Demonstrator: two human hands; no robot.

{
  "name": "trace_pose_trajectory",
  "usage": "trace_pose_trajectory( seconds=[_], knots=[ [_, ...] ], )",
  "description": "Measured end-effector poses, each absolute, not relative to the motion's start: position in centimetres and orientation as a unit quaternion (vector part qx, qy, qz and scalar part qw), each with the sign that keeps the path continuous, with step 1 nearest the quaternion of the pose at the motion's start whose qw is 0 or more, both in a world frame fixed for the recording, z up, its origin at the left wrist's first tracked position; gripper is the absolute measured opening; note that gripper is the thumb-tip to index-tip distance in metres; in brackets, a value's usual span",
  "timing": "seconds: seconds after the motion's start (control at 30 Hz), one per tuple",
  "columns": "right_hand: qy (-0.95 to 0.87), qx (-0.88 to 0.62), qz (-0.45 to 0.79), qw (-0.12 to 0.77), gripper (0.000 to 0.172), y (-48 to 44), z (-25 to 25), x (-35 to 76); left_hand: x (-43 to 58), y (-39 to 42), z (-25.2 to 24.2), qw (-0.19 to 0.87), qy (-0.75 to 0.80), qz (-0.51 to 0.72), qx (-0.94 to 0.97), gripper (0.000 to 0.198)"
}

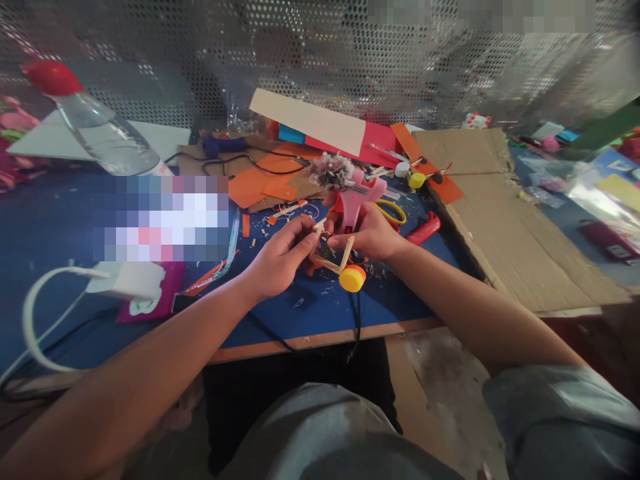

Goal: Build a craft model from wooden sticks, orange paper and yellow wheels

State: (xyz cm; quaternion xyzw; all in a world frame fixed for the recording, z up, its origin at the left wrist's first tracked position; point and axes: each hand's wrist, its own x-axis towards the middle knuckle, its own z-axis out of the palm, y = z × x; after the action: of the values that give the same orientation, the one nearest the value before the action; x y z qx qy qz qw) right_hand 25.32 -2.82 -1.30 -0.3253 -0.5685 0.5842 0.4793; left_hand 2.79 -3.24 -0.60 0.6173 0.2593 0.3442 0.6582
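Observation:
My left hand (pixel 280 257) is closed, pinching a small pale wooden stick (pixel 321 225) between thumb and fingertips. Close to it, my right hand (pixel 375 233) is wrapped around the handle of a pink hot glue gun (pixel 357 200); some of its fingers are hidden behind the handle. Just below the hands is a piece of joined wooden sticks (pixel 347 253) with a yellow bottle cap (pixel 353 279) at one end. What supports this piece is partly hidden by my fingers. A grey, fuzzy-looking clump (pixel 330 171) shows beyond the glue gun.
A water bottle (pixel 107 133) and a white charger plug (pixel 125 280) on a purple power strip (pixel 173 280) are at left. Orange sheets (pixel 273 177), wood scraps and a red-handled tool (pixel 424 229) lie around. Cardboard (pixel 520 233) covers the right side; perforated metal (pixel 300 53) stands behind.

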Motion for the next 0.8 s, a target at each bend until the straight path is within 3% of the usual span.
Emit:
trace_pose_trajectory(
  seconds=[0.13,0.47,0.8],
  knots=[
    [-0.549,-0.358,0.574,0.491,0.086,-3.1,-1.2,24.7,2.8,-3.3,-0.7,0.656,0.267,0.347,0.615,0.038],
    [-0.508,-0.381,0.551,0.542,0.082,-3.2,-1.1,23.9,3.0,-3.3,-1.0,0.640,0.278,0.346,0.627,0.035],
    [-0.513,-0.361,0.578,0.522,0.072,-3.1,-1.6,24.3,2.9,-3.2,-1.3,0.636,0.275,0.346,0.632,0.033]
  ],
)
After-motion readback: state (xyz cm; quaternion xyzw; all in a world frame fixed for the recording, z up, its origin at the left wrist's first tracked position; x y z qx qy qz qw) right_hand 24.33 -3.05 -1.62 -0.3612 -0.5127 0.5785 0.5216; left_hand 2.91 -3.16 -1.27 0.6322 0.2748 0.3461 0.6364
